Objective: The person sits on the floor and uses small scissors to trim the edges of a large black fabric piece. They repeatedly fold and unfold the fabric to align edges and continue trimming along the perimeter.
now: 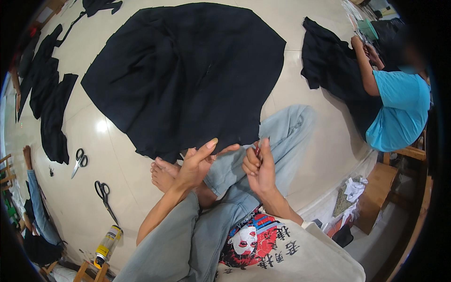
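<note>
A large black cloth piece (197, 70) lies spread on the floor before me, its near edge reaching my bare foot (164, 175). At that edge is my left hand (198, 164). Its thumb and forefinger are stretched apart against the cloth, and the other fingers are partly hidden. Just right of it my right hand (260, 169) is closed around a small red tool (257, 150), mostly covered by the fingers, so its kind does not show. The cloth's near right corner is close to this hand.
Black-handled scissors (81, 160), a second pair of scissors (104, 197) and a yellow spray can (108, 246) lie at left. Black cloth strips (54, 117) lie beyond. At right a person in a blue shirt (401, 105) handles another black cloth (333, 61).
</note>
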Available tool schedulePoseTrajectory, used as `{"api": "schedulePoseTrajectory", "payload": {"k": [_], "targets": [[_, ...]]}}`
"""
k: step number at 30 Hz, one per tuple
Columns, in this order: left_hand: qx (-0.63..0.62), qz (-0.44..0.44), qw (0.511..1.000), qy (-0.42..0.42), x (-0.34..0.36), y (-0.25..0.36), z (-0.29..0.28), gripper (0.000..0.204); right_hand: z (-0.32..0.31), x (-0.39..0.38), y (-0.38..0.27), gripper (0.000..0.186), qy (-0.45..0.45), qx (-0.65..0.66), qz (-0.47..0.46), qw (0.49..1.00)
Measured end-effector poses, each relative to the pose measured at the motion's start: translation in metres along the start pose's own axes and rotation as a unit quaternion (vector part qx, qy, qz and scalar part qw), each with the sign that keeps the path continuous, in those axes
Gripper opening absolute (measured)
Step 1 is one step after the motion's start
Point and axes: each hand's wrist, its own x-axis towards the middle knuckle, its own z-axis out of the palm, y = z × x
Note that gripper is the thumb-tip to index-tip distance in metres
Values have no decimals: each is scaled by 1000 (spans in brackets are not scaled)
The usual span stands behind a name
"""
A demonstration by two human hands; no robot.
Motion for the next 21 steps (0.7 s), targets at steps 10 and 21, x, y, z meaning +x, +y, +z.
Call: {"api": "schedulePoseTrajectory", "payload": {"k": [10,21], "targets": [[173,-25,984,36,10,-4,20,43,32,0,2,24,37,-132,-49,989],[50,-44,997,-39,3,5,15,39,19,6,7,28,63,-266,-128,953]]}}
